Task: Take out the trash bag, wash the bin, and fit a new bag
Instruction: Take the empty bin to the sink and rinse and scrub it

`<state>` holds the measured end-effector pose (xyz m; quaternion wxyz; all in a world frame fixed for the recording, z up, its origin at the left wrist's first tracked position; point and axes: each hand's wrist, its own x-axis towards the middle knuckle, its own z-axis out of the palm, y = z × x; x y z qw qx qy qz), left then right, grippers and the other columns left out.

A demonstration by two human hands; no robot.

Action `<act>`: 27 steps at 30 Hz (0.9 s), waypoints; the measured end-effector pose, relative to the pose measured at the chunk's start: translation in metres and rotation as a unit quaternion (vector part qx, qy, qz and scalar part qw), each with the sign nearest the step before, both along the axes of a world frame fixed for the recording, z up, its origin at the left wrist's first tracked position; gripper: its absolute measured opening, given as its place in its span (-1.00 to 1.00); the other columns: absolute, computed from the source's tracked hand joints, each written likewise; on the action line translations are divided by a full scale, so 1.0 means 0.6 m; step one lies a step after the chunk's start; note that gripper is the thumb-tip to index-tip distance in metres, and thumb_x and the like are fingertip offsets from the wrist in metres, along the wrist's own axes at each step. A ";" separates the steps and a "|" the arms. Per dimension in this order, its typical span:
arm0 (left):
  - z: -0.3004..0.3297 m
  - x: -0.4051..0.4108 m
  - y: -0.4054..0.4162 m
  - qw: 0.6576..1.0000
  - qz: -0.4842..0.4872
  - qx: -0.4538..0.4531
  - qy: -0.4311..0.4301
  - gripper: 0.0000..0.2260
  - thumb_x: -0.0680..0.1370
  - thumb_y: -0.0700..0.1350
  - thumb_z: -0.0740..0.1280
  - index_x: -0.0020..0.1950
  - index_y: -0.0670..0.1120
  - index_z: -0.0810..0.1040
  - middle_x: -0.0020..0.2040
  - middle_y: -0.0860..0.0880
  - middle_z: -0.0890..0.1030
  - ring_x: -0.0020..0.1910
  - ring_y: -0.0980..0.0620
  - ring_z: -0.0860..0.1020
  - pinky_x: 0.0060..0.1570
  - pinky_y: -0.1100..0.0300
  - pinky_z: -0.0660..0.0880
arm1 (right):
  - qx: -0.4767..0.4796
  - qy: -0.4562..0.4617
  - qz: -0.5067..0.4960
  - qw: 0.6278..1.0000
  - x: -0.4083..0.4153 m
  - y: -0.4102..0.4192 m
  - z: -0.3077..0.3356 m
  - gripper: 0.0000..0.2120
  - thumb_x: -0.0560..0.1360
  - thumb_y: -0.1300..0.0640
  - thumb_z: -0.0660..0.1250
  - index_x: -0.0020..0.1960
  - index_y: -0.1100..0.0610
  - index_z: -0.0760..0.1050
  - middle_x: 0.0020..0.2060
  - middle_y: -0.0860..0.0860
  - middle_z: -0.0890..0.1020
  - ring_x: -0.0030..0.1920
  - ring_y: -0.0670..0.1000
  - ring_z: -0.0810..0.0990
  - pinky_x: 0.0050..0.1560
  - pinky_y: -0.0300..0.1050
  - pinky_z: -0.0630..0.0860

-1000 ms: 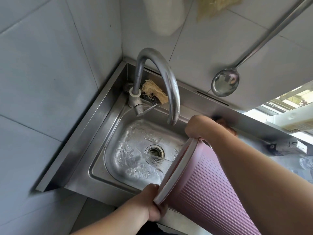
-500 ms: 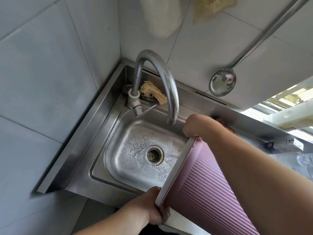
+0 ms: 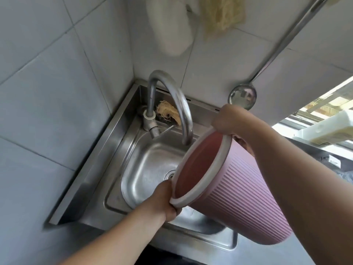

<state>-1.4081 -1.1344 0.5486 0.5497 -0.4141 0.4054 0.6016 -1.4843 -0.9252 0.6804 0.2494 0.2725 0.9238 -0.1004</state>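
Note:
The pink ribbed bin (image 3: pixel 238 197) with a pale rim is held tilted over the steel sink (image 3: pixel 145 165), its mouth turned left toward the basin so the reddish inside shows. My left hand (image 3: pixel 166 203) grips the near lower part of the rim. My right hand (image 3: pixel 227 119) grips the far upper part of the rim, close to the tap's spout. No bag is seen in the bin. The bin hides most of the drain (image 3: pixel 170 174).
A curved steel tap (image 3: pixel 172 104) arches over the basin, with a frayed scrubber (image 3: pixel 168 112) behind it. A ladle (image 3: pixel 242 96), a white item (image 3: pixel 170 29) and a yellowish cloth (image 3: pixel 223 14) hang on the tiled wall. A counter with a window lies to the right.
The bin has been lifted and turned, so its inside now faces me more. The water that was pouring out and spreading in the basin has stopped. Both hands kept their grip on the rim.

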 end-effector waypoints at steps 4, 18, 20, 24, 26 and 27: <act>0.012 -0.046 -0.002 0.993 0.013 -0.038 0.113 -0.72 0.59 -0.09 0.22 0.06 -0.15 0.70 -0.15 -0.12 0.75 -0.17 -0.13 0.71 0.00 0.01 0.65 | 0.020 0.004 0.039 0.999 0.005 0.017 0.034 -0.74 0.56 0.26 0.16 0.13 0.25 0.58 0.05 0.16 0.66 0.05 0.16 0.64 -0.39 -0.21 0.31; -0.043 -0.088 -0.032 0.906 -0.019 -0.258 0.336 -0.53 0.53 0.32 0.23 -0.02 -0.03 0.70 -0.11 -0.08 0.74 -0.12 -0.14 0.69 -0.05 -0.04 0.64 | -0.156 0.108 -0.092 0.978 0.175 0.060 -0.181 -0.71 0.56 0.07 0.10 -0.16 0.19 0.52 -0.30 0.11 0.62 -0.44 0.03 0.59 -0.39 -0.03 0.57; -0.053 -0.092 -0.033 0.889 -0.035 -0.277 0.363 -0.53 0.54 0.33 0.23 0.02 -0.03 0.68 -0.07 -0.06 0.72 -0.09 -0.10 0.67 -0.09 0.01 0.60 | -0.164 0.110 -0.099 0.975 0.192 0.072 -0.212 -0.73 0.54 0.09 0.13 -0.17 0.21 0.51 -0.32 0.09 0.60 -0.38 0.09 0.60 -0.43 -0.05 0.50; -0.069 -0.098 -0.040 0.851 -0.057 -0.301 0.427 -0.56 0.58 0.29 0.21 0.07 -0.05 0.63 -0.02 0.00 0.66 -0.02 -0.05 0.61 -0.02 0.04 0.52 | -0.012 0.163 -0.149 0.975 0.213 0.141 -0.260 -0.80 0.51 0.08 0.21 -0.05 0.19 0.52 -0.05 0.11 0.55 0.01 0.20 0.53 -0.14 -0.05 0.47; -0.072 -0.099 -0.042 0.832 -0.071 -0.312 0.452 -0.60 0.59 0.26 0.20 -0.08 -0.03 0.61 -0.10 0.08 0.62 -0.04 -0.04 0.59 0.00 0.04 0.47 | 0.045 0.173 -0.166 0.970 0.219 0.183 -0.279 -0.70 0.49 0.03 0.25 0.15 0.16 0.52 0.13 0.17 0.52 0.16 0.23 0.46 0.03 0.06 0.53; -0.072 -0.099 -0.042 0.826 -0.077 -0.317 0.460 -0.62 0.60 0.26 0.20 -0.14 0.00 0.59 -0.13 0.13 0.61 -0.07 0.01 0.59 -0.04 0.06 0.46 | 0.061 0.172 -0.170 0.969 0.221 0.204 -0.287 -0.65 0.49 0.01 0.27 0.21 0.15 0.49 0.19 0.18 0.50 0.21 0.25 0.43 0.09 0.09 0.52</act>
